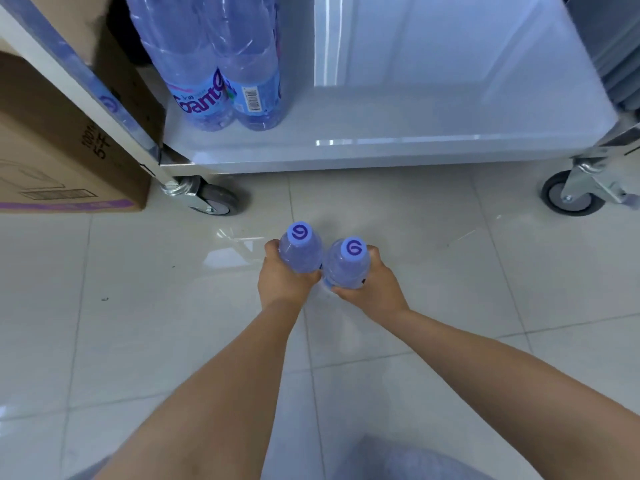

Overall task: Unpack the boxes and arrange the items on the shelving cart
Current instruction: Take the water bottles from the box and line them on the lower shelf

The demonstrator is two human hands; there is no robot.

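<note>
Firmly clamped — left hand (284, 282) and right hand (372, 289) each round a heavyish, slick bottle (300, 252) below the cart shelf (398, 147) — best gripped mid-body.

Upright bottles (300, 249) in both hands (284, 280), cart (381, 154) ahead, apparently shelved.

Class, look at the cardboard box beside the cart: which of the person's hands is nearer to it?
Left. The left hand is closer to the cardboard box; the right hand is farther off beside it.
</note>
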